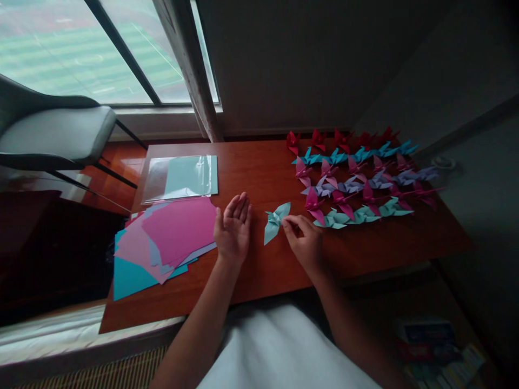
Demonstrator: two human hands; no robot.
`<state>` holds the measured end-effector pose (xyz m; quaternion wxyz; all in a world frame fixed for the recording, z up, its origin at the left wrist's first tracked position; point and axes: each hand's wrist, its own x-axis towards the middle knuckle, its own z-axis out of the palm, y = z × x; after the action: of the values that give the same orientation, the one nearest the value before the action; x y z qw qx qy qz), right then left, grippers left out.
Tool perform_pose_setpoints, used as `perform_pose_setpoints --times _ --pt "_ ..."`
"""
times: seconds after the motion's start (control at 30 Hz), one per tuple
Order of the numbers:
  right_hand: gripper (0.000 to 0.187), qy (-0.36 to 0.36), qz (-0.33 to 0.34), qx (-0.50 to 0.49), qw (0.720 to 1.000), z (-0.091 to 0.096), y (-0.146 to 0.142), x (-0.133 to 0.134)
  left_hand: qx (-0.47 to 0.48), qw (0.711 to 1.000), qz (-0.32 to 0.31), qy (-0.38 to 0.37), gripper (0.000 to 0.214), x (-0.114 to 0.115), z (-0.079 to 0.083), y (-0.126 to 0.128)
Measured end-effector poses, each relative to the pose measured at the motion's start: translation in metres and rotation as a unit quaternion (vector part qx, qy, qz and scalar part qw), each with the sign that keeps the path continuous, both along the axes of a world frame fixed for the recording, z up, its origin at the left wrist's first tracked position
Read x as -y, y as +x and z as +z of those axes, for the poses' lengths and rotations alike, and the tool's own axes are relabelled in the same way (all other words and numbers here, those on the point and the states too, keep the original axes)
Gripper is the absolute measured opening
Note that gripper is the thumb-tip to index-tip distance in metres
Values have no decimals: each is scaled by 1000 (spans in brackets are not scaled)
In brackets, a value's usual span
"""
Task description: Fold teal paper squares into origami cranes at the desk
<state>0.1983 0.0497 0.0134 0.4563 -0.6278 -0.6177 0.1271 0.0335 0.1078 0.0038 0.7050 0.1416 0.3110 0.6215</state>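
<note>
Right grip (305,240) on sharp-winged mint crane (274,220), seemingly crisp paper

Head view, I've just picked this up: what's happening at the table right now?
A person's right hand pinches a pale green paper bird by its fingertips. The left hand is open beside it, palm up and holding nothing. To the right, rows of folded birds in red, blue, pinks, lavender and pale green stand on the wooden table. To the left lie loose coloured sheets, with a clear packet of pale green paper beyond them.
</note>
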Motion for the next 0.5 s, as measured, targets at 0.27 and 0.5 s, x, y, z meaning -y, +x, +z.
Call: perform_pose_setpoints --times 0.27,0.5 --pt "25 -29 -8 -2 1000 -27 8 13 -54 998 -2 15 37 8 0 -25" --pt "26 -53 -41 -8 998 -25 13 25 -53 999 -7 7 35 16 2 -32"
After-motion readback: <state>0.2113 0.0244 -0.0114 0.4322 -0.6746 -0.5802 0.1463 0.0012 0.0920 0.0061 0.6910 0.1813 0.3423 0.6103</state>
